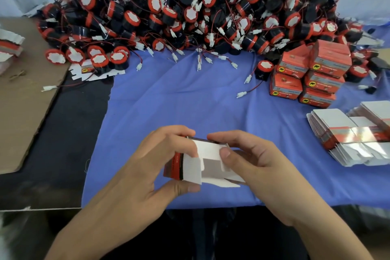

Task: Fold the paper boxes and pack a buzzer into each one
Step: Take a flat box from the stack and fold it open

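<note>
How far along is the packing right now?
Done: a small stack of closed orange boxes at right. In hand: the left hand and right hand grip one half-folded box, flaps open. Left: the big buzzer pile and the stack of flat blanks.

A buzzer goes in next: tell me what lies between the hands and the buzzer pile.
Nothing visible: only bare blue cloth lies between the buzzer pile and the left hand and right hand, which both grip the half-folded box.

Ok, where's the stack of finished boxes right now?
In the head view the stack of finished boxes stands at the right on the blue cloth, against the edge of the buzzer pile and just beyond the bundle of flat box blanks.
</note>
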Action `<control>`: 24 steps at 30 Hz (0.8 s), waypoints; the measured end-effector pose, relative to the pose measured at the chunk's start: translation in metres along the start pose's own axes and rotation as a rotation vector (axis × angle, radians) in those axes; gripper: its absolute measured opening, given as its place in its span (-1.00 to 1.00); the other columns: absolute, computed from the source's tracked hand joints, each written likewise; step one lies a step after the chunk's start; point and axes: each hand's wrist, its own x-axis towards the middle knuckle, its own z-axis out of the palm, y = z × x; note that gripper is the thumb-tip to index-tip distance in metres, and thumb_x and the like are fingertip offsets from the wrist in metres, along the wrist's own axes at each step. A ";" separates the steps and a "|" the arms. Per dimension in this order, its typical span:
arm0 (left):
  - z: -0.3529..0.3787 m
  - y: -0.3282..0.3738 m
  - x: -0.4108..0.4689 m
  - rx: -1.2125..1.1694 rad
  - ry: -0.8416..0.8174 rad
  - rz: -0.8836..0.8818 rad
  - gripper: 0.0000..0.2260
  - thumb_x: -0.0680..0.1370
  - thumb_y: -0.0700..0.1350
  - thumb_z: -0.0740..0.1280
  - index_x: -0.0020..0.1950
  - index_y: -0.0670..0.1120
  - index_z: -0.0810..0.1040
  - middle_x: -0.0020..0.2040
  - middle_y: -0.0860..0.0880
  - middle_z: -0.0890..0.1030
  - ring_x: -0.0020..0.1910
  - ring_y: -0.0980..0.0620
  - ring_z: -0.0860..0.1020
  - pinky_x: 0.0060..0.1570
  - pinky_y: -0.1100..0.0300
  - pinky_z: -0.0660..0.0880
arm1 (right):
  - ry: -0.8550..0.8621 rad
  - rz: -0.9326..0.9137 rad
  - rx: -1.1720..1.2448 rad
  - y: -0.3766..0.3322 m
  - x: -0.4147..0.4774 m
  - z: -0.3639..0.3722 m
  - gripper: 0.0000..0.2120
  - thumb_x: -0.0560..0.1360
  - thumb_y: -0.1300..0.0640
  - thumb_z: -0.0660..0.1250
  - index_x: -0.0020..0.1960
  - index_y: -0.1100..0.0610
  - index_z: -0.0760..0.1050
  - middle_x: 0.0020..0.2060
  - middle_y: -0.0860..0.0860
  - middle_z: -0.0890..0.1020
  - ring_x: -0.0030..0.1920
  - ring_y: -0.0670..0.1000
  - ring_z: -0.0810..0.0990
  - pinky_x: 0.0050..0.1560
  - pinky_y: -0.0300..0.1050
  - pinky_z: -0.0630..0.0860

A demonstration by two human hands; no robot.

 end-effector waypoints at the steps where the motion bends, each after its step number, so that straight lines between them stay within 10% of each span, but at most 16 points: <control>1: 0.002 0.001 0.000 0.000 0.010 -0.011 -0.72 0.48 0.18 0.38 0.15 0.32 0.42 0.43 0.20 0.43 0.46 0.11 0.40 0.17 0.28 0.43 | 0.024 -0.017 -0.047 0.000 0.000 0.001 -0.73 0.65 0.22 0.30 0.12 -0.10 0.69 -0.01 -0.10 0.74 -0.08 -0.15 0.68 -0.16 -0.32 0.59; 10: 0.011 0.004 0.000 -0.206 -0.011 -0.052 -0.51 0.58 0.42 0.17 0.50 0.36 0.39 0.54 0.34 0.35 0.55 0.29 0.26 0.40 0.48 0.19 | 0.172 -0.110 -0.331 -0.002 -0.005 -0.002 -0.77 0.58 0.22 0.42 0.03 -0.13 0.67 -0.05 -0.24 0.73 0.03 -0.18 0.69 -0.02 -0.16 0.65; 16: 0.028 0.005 0.003 -0.498 0.224 -0.213 -0.58 0.54 0.12 0.42 0.40 0.27 0.54 0.28 0.14 0.64 0.30 0.13 0.58 0.26 0.33 0.47 | 0.278 -0.164 -0.245 -0.003 -0.012 0.003 -0.84 0.54 0.08 0.47 0.02 -0.17 0.70 -0.12 -0.18 0.72 -0.23 -0.02 0.67 -0.25 -0.24 0.57; 21: 0.036 0.001 0.004 -0.709 0.374 -0.307 -0.61 0.55 -0.16 0.39 0.34 0.17 0.62 0.24 0.00 0.69 0.26 0.01 0.64 0.13 0.28 0.57 | 0.002 -0.193 0.084 -0.009 -0.019 0.000 -0.69 0.60 -0.01 0.38 0.31 -0.01 0.62 0.19 0.01 0.70 0.24 0.02 0.65 0.11 -0.10 0.64; 24: 0.036 0.004 0.003 -0.758 0.365 -0.281 -0.61 0.57 -0.21 0.45 0.34 0.12 0.63 0.29 0.00 0.67 0.34 0.01 0.60 0.19 0.27 0.54 | -0.001 -0.222 0.096 -0.007 -0.017 -0.004 -0.60 0.52 0.13 0.46 0.35 -0.02 0.60 0.26 -0.02 0.66 0.16 0.01 0.69 0.16 -0.10 0.62</control>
